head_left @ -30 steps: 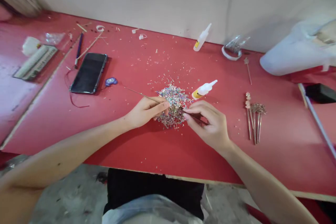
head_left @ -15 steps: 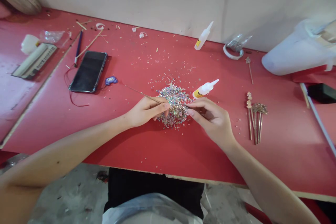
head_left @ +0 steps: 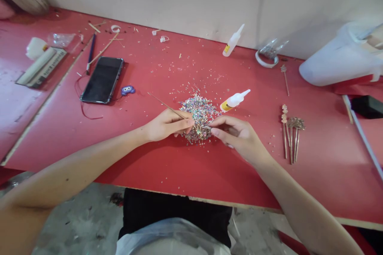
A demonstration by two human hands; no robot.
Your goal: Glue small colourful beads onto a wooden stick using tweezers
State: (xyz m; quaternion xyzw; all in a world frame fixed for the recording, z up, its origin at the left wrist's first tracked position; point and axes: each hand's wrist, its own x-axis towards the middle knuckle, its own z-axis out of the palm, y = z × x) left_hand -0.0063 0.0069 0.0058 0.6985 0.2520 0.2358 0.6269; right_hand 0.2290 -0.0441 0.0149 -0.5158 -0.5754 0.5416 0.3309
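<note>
My left hand (head_left: 166, 126) is closed on the thin stem of a hairpin (head_left: 164, 102). The stem points up and left, and a small gold-coloured head shows just past the fingertips. My right hand (head_left: 239, 135) pinches a small, thin metal piece close to that head; its kind is too small to tell. Both hands are over a pile of glittering chips (head_left: 199, 105), whose bits are scattered on the red table. Just beyond my right hand, a white glue bottle (head_left: 233, 101) with a yellow label lies on its side.
Several hairpins (head_left: 293, 139) lie at the right, with a single one (head_left: 285, 79) farther back. Another glue bottle (head_left: 232, 42) is near the wall beside a tape roll (head_left: 266, 61). A phone (head_left: 102, 79), purple charm (head_left: 128, 90) and knife box (head_left: 42, 69) lie left. A white container (head_left: 335, 59) leans at right.
My right hand has shifted slightly left and down, bringing its fingertips nearer the hairpin's head. My left hand keeps its hold; the hairpin's stem has tilted a little. The view has moved slightly.
</note>
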